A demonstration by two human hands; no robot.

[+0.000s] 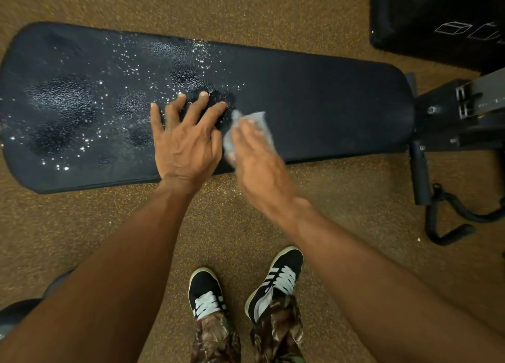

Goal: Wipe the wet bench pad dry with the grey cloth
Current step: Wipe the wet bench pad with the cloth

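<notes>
Head view — left hand (185, 141) splayed flat on bench pad (328, 103); right hand (257, 166) (blurred) presses grey cloth (263, 122).

Clothing as worn, viewed from above.
Black low sneakers (205, 289) with white side stripes, white laces, pale soles; brown-green camouflage fabric trousers (216, 338) at near edge; forearms (128, 256) unsleeved.

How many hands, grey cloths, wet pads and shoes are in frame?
Hands: 2 (left hand, right hand)
Grey cloth: 1
Wet bench pad: 1
Shoes: 2 (left shoe, right shoe)
Total: 6
</notes>
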